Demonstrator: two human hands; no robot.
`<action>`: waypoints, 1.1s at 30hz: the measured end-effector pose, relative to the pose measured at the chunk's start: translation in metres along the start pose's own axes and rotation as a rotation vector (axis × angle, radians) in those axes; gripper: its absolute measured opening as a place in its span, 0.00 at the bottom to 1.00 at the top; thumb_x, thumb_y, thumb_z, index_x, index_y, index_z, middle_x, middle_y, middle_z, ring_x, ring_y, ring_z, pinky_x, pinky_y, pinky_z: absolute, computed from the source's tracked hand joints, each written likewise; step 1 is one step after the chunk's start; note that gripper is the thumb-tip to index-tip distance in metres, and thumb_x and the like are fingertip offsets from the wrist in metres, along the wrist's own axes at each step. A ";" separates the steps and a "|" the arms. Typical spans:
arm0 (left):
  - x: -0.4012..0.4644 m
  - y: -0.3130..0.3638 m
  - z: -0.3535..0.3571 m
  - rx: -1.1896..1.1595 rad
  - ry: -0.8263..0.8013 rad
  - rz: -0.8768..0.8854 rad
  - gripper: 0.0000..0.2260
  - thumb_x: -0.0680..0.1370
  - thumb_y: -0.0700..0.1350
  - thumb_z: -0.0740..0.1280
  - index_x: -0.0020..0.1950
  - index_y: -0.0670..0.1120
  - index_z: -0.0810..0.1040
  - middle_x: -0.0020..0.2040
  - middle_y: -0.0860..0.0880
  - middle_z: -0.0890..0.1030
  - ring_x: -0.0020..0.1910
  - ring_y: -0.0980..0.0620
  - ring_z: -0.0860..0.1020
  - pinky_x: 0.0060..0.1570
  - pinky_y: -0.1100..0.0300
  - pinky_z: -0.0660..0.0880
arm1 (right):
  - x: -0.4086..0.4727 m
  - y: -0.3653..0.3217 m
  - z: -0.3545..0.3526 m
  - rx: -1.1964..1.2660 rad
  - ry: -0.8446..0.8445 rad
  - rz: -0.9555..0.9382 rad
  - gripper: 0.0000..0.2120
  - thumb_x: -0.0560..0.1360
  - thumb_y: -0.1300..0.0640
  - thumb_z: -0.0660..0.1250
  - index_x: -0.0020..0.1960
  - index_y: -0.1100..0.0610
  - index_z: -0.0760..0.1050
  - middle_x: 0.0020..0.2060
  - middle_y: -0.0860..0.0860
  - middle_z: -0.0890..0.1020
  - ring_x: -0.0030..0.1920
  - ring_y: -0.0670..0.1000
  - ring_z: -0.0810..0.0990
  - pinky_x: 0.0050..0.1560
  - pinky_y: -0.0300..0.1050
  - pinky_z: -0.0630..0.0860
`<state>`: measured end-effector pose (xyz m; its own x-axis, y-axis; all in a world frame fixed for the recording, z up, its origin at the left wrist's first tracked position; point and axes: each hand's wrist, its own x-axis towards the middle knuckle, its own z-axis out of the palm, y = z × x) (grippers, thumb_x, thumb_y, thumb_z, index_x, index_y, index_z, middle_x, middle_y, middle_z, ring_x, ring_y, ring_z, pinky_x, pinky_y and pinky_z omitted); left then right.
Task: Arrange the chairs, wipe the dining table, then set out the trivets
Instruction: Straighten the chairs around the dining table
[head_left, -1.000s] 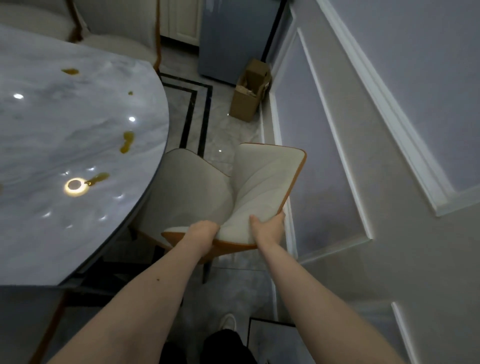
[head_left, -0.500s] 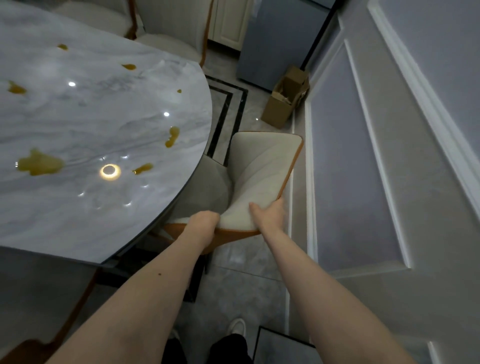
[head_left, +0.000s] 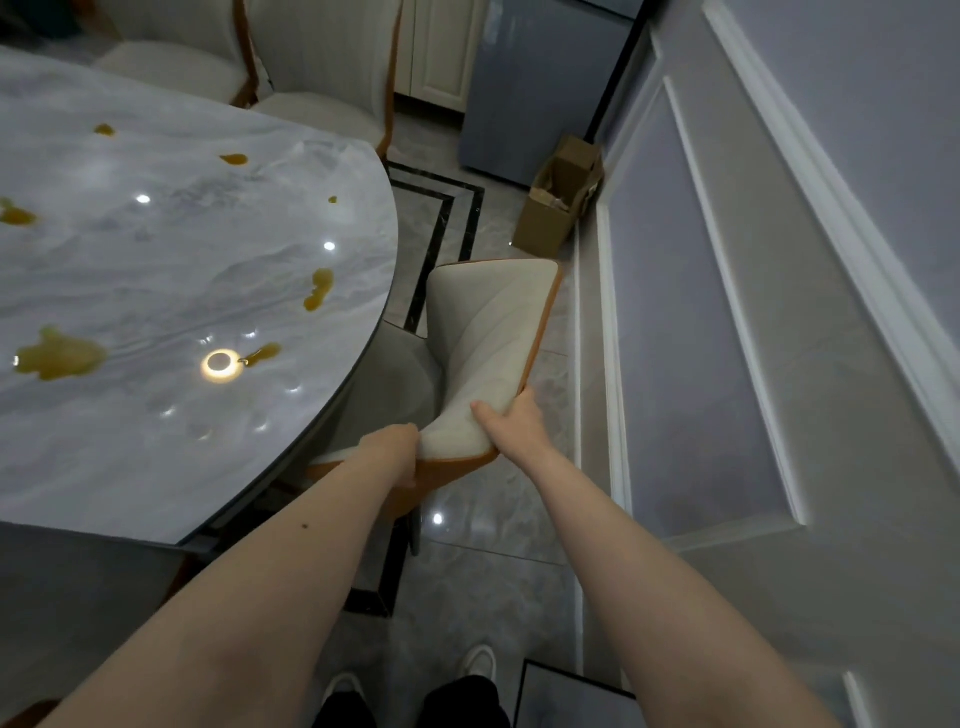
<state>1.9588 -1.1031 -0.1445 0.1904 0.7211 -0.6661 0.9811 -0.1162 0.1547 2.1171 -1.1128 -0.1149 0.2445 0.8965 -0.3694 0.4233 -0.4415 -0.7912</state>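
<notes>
Since a second ago the chair (head_left: 483, 358) has slid further under the counter (head_left: 156, 291), its seat now mostly hidden beneath the rim. Both grips clasp the chair's backrest top: left hand (head_left: 392, 452) nearest the counter, right hand (head_left: 511, 423) on the far corner. Chair-arranging is the step in hand; next comes a final push, likely, then wiping. The counter is glossy rounded marble with yellow spills (head_left: 57, 356); the chair is cream fabric edged in orange.
</notes>
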 end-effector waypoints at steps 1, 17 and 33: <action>0.000 0.005 -0.008 0.033 -0.062 -0.013 0.29 0.71 0.48 0.73 0.69 0.43 0.66 0.66 0.44 0.72 0.65 0.43 0.72 0.63 0.50 0.71 | 0.000 0.002 -0.007 0.018 -0.045 -0.006 0.36 0.73 0.51 0.72 0.73 0.61 0.57 0.66 0.56 0.72 0.63 0.55 0.74 0.59 0.47 0.75; 0.028 0.143 -0.152 -0.309 0.318 0.044 0.16 0.76 0.49 0.68 0.61 0.44 0.76 0.57 0.45 0.78 0.55 0.47 0.76 0.59 0.51 0.74 | 0.065 0.010 -0.174 -0.050 -0.161 -0.170 0.24 0.76 0.56 0.68 0.69 0.58 0.67 0.58 0.56 0.76 0.52 0.49 0.76 0.50 0.41 0.73; 0.174 0.244 -0.243 -0.301 0.388 0.148 0.14 0.76 0.49 0.69 0.59 0.45 0.79 0.56 0.47 0.79 0.56 0.48 0.77 0.58 0.52 0.75 | 0.222 -0.005 -0.252 -0.143 -0.100 -0.180 0.22 0.76 0.58 0.68 0.69 0.59 0.68 0.58 0.56 0.76 0.50 0.49 0.75 0.48 0.40 0.73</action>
<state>2.2233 -0.8407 -0.0453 0.2436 0.9188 -0.3106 0.8807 -0.0754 0.4677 2.3892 -0.9206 -0.0702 0.0691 0.9573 -0.2806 0.5734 -0.2683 -0.7741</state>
